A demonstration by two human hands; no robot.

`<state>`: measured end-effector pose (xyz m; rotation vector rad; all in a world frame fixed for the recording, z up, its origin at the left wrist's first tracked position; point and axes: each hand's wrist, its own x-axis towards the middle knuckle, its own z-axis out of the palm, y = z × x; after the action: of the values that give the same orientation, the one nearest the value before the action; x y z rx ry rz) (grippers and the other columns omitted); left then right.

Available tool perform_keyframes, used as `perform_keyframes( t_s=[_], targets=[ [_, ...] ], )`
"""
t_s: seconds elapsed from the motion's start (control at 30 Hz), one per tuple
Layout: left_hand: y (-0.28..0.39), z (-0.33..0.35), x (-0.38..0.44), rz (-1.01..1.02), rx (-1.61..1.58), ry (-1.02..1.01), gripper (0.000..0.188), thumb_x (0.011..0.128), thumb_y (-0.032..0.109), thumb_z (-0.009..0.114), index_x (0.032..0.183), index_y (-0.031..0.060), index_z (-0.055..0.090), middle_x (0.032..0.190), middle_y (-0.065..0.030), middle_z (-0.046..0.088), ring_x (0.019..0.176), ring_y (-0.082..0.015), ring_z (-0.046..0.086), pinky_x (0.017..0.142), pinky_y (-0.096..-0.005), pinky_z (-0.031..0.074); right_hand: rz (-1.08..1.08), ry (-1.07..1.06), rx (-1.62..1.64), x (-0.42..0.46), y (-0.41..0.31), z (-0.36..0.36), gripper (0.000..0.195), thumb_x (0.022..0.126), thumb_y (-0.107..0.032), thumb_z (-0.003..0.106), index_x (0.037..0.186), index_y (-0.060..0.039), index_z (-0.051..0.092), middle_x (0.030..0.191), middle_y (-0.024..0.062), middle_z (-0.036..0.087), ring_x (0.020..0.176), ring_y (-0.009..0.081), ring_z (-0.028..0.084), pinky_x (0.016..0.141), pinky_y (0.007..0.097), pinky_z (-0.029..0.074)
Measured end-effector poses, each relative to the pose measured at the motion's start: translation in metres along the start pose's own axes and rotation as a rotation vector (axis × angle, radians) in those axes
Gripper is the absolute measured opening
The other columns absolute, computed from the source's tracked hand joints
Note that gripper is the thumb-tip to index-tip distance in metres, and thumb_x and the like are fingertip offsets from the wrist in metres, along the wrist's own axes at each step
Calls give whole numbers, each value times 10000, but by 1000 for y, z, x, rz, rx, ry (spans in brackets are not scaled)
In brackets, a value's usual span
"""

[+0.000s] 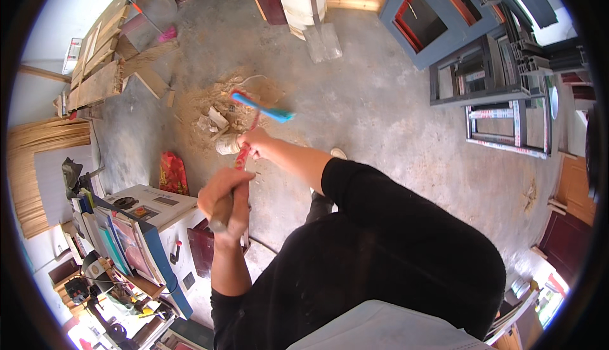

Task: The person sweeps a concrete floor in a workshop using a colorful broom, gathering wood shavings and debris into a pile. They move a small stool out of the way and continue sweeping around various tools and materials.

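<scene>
My left hand (227, 201) is wrapped around the upper end of a broom's handle (241, 157), which has a red patterned covering. Further down the same handle, my right hand (255, 142) grips it too. The blue broom head (262, 105), slightly blurred, is over a pile of sawdust and wood shavings (233, 86) on the concrete floor. Broken pale scraps (218, 117) lie at the pile's near side. Beside my right hand is a whitish cylindrical object (227, 144), partly hidden by that hand.
A flat-bladed shovel (323, 43) leans ahead. Wooden boards (97, 59) and a pink-headed broom (167, 34) stand far left. Nearer are a red bag (173, 174) and a white machine cabinet (157, 202). Window frames (480, 71) and a grey door panel (418, 17) line the right.
</scene>
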<state>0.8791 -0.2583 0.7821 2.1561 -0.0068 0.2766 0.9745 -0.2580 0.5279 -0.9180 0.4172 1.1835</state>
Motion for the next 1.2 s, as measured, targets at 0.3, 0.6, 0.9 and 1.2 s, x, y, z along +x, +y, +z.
perform_keyframes(
  t_s=[0.3, 0.6, 0.9, 1.2],
  targets=[
    [26, -17, -11, 231, -274, 26, 123, 606, -79, 592, 697, -9, 634, 627, -107, 546, 582, -257, 545, 551, -315, 433, -56, 122, -197, -77, -44, -20, 186, 717, -98, 629, 589, -101, 494, 485, 8, 414, 343, 92, 313, 329, 276, 199],
    [-85, 49, 12, -234, -504, -14, 136, 731, -71, 550, 797, -9, 651, 733, -95, 629, 677, -141, 568, 609, -276, 445, 63, 495, -326, -16, -50, -168, 251, 659, -131, 581, 479, -133, 407, 429, -3, 351, 309, 81, 247, 312, 263, 177],
    [-57, -27, -9, -261, -167, 229, 157, 708, -74, 542, 788, -2, 657, 725, -89, 633, 663, -151, 577, 612, -277, 454, 174, -42, -372, 46, -11, -13, 262, 707, -126, 561, 496, -141, 405, 430, -2, 364, 307, 86, 261, 321, 254, 158],
    [-92, 0, -12, 66, -50, 391, 138, 704, -19, 591, 822, 27, 643, 745, -122, 618, 688, -258, 607, 649, -335, 484, -35, -213, -416, -73, -48, 61, 123, 754, -180, 631, 718, -128, 525, 556, -19, 463, 460, 97, 439, 404, 252, 321]
  ],
)
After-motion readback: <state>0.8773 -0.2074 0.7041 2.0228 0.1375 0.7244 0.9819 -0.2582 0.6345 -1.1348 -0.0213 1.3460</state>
